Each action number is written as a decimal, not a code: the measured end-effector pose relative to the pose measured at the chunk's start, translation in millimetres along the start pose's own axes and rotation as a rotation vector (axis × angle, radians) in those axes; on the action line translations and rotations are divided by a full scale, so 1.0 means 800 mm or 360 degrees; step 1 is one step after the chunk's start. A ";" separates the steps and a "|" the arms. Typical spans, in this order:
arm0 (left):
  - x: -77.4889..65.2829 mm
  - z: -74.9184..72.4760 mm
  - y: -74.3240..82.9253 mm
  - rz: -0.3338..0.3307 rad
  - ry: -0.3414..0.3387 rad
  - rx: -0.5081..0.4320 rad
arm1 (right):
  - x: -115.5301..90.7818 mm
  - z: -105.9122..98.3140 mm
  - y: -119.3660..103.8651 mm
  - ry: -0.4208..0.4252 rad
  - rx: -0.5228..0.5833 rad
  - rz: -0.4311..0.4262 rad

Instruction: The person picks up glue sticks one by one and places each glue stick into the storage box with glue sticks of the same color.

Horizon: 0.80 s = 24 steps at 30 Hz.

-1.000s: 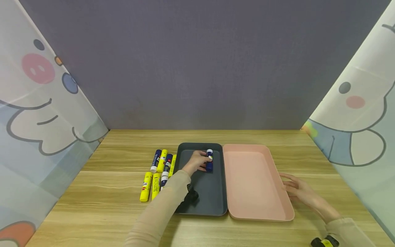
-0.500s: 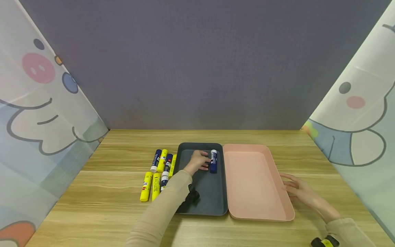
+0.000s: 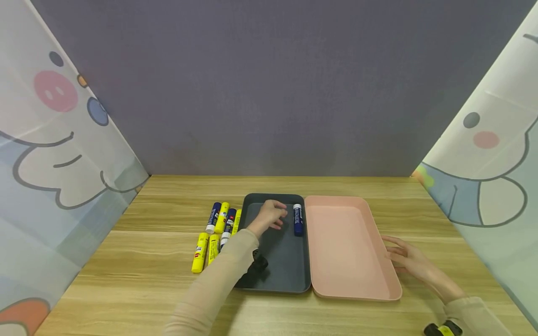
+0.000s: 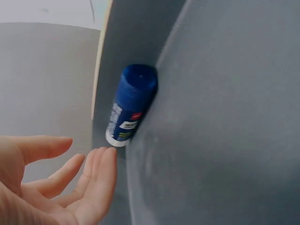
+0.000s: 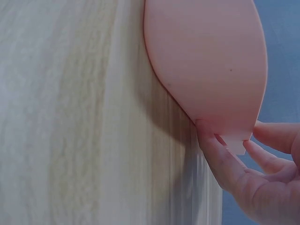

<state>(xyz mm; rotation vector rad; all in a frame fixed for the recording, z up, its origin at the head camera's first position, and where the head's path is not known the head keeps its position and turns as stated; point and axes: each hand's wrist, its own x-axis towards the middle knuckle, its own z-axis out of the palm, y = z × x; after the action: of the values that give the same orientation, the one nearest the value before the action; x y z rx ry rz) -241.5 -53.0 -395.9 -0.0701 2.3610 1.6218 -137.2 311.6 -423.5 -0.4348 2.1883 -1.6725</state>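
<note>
A navy glue stick with a white end [image 3: 298,220] lies against the right inner wall of the dark grey tray [image 3: 277,280]. Over the same tray is my left hand [image 3: 270,215], fingers loosely bent and holding nothing. In the left wrist view its fingertips lie just short of the white end of the glue stick [image 4: 130,105]. Beside the dark tray stands a pink tray [image 3: 340,242]. My right hand [image 3: 409,261] touches the pink tray's outer right side; the right wrist view has its relaxed fingers [image 5: 218,157] at the pink wall [image 5: 206,61].
Left of the dark tray, several yellow glue sticks [image 3: 200,253] and navy ones [image 3: 213,217] lie on the wooden table [image 3: 138,270], some partly hidden by my left sleeve [image 3: 210,289]. A grey panel [image 3: 277,93] stands behind the table, with cartoon-printed sheets [image 3: 475,154] at both sides.
The navy glue stick has left my left fingers and rolled right to the dark tray's wall. My left hand has stayed nearly in place, its fingers now apart from it. The right hand has not moved.
</note>
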 end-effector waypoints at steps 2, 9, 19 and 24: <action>-0.004 -0.002 0.005 0.0019 -0.0017 0.0041 | 0.000 0.000 0.000 0.0009 0.0011 0.0012; -0.018 -0.010 0.019 0.0084 -0.0053 0.0191 | 0.000 -0.001 0.000 -0.0024 0.0055 -0.0015; -0.034 -0.026 0.031 0.0239 -0.0074 0.0452 | 0.000 -0.001 0.001 0.0005 0.0008 0.0026; -0.045 -0.036 0.034 0.0300 -0.0085 0.0498 | 0.000 -0.001 0.001 -0.0001 0.0044 0.0012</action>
<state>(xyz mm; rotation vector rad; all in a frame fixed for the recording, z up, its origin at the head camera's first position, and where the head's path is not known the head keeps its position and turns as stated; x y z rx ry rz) -217.6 -73.5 -352.2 0.2616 2.6128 1.2877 -137.9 312.5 -424.3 -0.4190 2.1611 -1.6959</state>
